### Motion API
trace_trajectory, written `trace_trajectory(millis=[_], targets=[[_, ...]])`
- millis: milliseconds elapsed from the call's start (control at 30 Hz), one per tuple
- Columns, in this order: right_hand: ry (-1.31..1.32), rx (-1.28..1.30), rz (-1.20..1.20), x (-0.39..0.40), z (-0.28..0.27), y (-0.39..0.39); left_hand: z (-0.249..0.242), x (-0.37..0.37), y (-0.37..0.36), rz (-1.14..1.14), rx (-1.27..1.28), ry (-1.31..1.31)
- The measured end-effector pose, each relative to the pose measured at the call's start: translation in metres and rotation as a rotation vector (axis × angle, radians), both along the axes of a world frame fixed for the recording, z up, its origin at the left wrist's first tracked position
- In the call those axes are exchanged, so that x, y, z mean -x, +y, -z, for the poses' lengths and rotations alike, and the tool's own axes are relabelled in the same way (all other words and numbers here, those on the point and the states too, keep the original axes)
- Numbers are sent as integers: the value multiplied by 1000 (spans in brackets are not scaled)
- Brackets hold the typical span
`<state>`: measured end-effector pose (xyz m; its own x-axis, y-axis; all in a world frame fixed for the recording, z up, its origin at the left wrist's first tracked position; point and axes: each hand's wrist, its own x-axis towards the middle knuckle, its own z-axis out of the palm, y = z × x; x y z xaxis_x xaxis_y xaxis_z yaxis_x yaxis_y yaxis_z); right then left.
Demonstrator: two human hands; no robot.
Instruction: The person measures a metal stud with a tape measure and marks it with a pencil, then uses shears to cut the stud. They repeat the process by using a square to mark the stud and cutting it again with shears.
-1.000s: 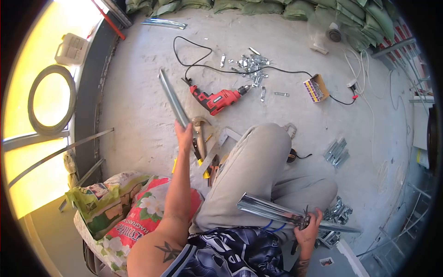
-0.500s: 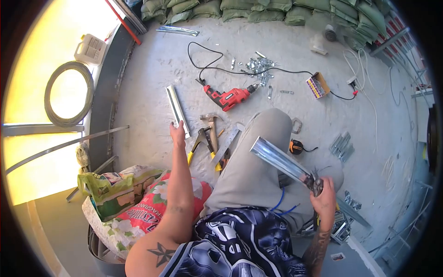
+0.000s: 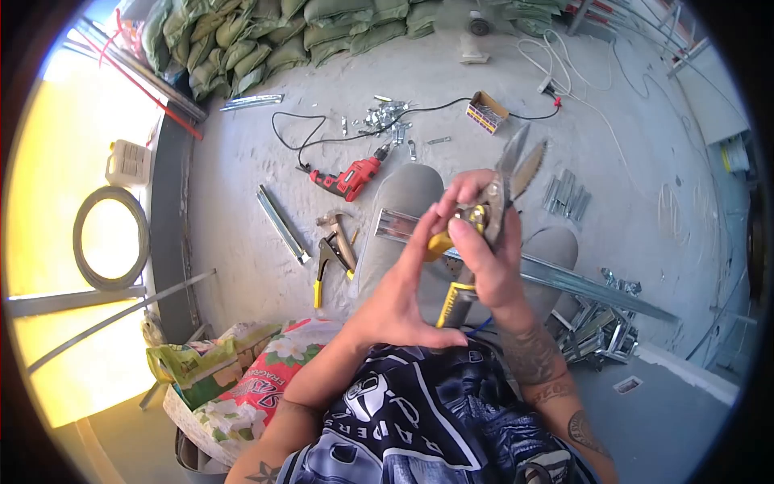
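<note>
In front of my lap, my right hand (image 3: 493,262) is wrapped round metal snips (image 3: 501,181), whose blades point up and stand apart. The snips' grips are yellow and black. Close at their left is my left hand (image 3: 397,300), its thumb and fingers spread in a C shape around the lower grip, with no grasp visible. A long shiny metal channel (image 3: 584,284) lies across my thighs beneath the hands, its middle hidden by them. Another channel (image 3: 282,224) rests on the floor at the left.
Ahead on the floor lie a red drill (image 3: 348,179), small metal clips (image 3: 385,117) and an opened box (image 3: 487,113). A hammer (image 3: 343,242) and a yellow-handled tool (image 3: 325,262) are left of my knee. Cut metal pieces (image 3: 601,331) sit at right; sandbags (image 3: 322,32) line the back.
My left hand has left the floor channel and come to the snips. My right hand has raised the snips to the middle. The channel now lies across my thighs. The view has turned.
</note>
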<state>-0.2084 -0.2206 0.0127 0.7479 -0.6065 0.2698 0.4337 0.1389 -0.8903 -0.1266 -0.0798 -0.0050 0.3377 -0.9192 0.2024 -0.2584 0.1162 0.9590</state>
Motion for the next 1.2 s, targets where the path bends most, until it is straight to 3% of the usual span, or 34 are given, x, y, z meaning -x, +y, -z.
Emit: trace_trajectory(millis=[33,100,133,200,267,300,333,433,500,533,600,700,833,900,1000,1067,1133,1167,1200], targets=[[64,-20,-32,2,3,1,2,-2,2,10,-3,-5],[182,536,46,11,4,-14,6,-9,19,-78,-86,298],[181,538,35,21,9,-24,11,-20,28,-131,-83,357],[452,553,-93,50,26,-45,29,-49,51,-256,-65,399],[872,850,-162,85,48,-65,66,-80,76,-438,-44,475],[1023,947,-222,100,63,-73,92,-94,93,-543,-49,570],[1172,1045,-280,112,76,-80,123,-111,110,-710,-213,548],[1241,972,-413,121,90,-93,223,-127,150,-1134,-607,357],[1191,923,-396,113,81,-94,322,-120,201,-1200,-753,243],[1189,933,-414,108,81,-92,332,-109,211,-1215,-757,255],[1280,919,-215,99,82,-87,345,-85,223,-1203,-1203,65],[1174,1084,-118,96,103,-89,362,-50,235,-1197,-1374,72],[1146,984,-135,84,109,-84,368,-42,227,-1170,-1362,5],[1030,1001,-26,67,106,-73,365,-55,208,-1226,-1403,-61],[913,1132,90,34,114,-50,378,-70,193,-1211,-1458,-330],[908,1179,32,26,116,-37,375,-85,173,-1197,-1507,-477],[924,1187,-90,27,116,-33,373,-104,152,-1100,-1228,-516],[929,1186,-93,31,117,-33,377,-114,140,-1096,-1231,-513],[904,1155,-91,37,118,-33,387,-122,130,-904,-1143,-447]])
